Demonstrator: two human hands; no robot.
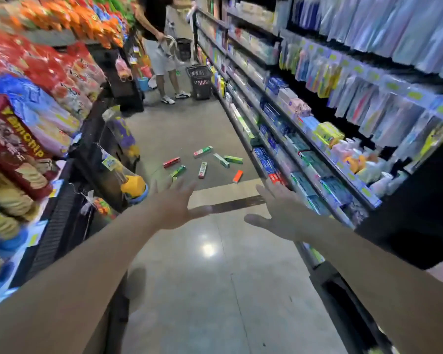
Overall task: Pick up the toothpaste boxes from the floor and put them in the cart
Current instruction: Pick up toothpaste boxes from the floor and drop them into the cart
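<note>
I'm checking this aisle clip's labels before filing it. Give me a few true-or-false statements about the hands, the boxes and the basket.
1. Both the left hand and the right hand are open and hold nothing. True.
2. Several toothpaste boxes lie scattered on the floor. True.
3. The orange-red box is already in the black shopping basket. False: it lies on the floor, near the right-hand shelves.
4. The black shopping basket hangs from the left hand. False: it stands on the floor down the aisle, near another person.
</note>
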